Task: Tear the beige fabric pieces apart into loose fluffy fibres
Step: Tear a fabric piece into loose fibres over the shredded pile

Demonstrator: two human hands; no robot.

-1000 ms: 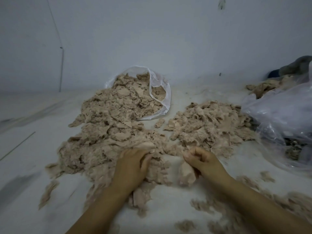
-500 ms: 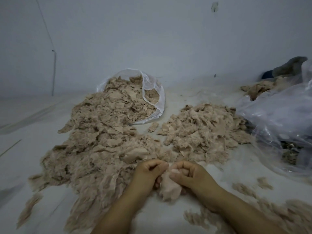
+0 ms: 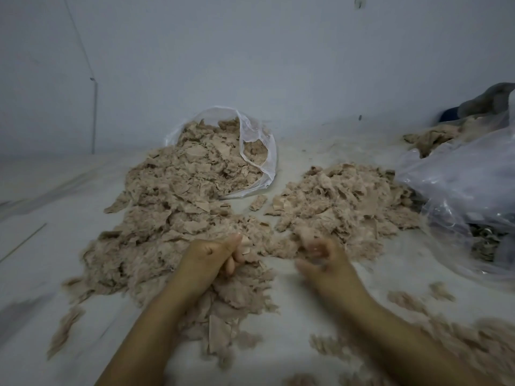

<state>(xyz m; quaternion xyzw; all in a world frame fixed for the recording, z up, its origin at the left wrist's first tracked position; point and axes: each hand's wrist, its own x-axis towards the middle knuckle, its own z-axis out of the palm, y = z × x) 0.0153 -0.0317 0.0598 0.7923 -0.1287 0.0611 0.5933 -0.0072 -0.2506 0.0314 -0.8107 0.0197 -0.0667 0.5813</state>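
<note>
A small beige fabric piece [image 3: 245, 245] is pinched betw. thumb & curled fingers of the left hand [image 3: 211, 256], held just above the near edge of the left heap [image 3: 178, 218], prob. so that what is pulled off drops straight onto it. The right hand [image 3: 320, 256] is blurred; its fingers are curled round a tuft of fibre [image 3: 305, 235], apart from the left hand, which suggests a piece being pulled in two. The left heap, a mix of flat scraps & fluff, spills from the mouth of a clear plastic bag [image 3: 257, 151] lying on its side, likely the supply. A second heap [image 3: 342, 201] lies to the right, kept apart by a narrow gap w/ one stray scrap [image 3: 257, 202], perhaps for sorting done from undone; which is which can't be told. Loose fluffy bits [image 3: 412, 299] are scattered by the right forearm. Everything is laid on a pale surface [image 3: 55, 246] against a wall. At far right a larger crumpled plastic bag [image 3: 459, 185] is seen, w/ more beige material [image 3: 434, 137] behind it.
</note>
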